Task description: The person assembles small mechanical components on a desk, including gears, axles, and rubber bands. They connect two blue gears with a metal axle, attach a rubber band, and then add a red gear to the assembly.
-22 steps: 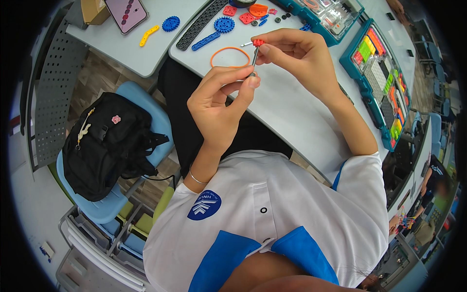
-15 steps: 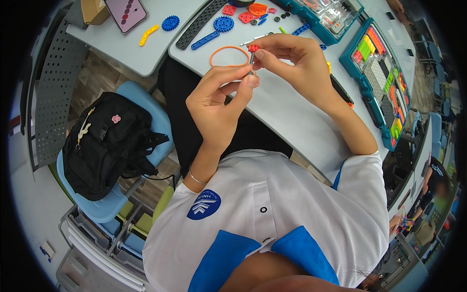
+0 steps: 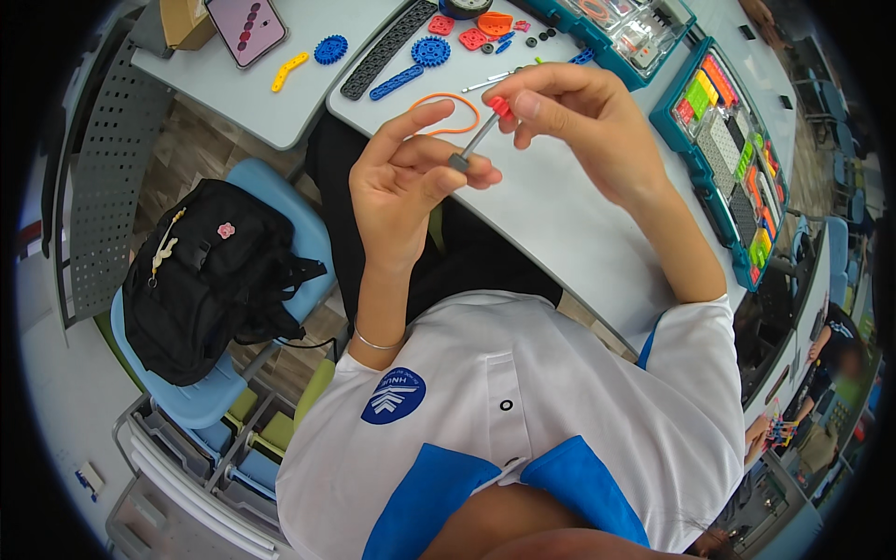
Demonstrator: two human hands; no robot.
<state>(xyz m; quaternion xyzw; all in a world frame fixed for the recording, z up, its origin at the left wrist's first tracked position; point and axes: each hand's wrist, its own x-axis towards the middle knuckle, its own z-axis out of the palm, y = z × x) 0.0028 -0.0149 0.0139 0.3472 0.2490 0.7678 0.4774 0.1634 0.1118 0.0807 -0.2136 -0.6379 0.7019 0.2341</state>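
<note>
Here the right hand (image 3: 583, 117) has thumb and index finger pinched close on a small red connector (image 3: 501, 107) atop a slim metal shaft (image 3: 481, 136), which slants down to the left hand (image 3: 397, 177). That left hand is half open, index finger lifted clear, thumb and lower fingers holding the shaft's grey cap (image 3: 457, 162)! Just beyond its fingertips lies an orange band (image 3: 467, 101), with a blue gear (image 3: 430, 51) farther out.

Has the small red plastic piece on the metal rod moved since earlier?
Yes: the red piece sits lower in view, farther from the blue toothed plastic wheel.
</note>
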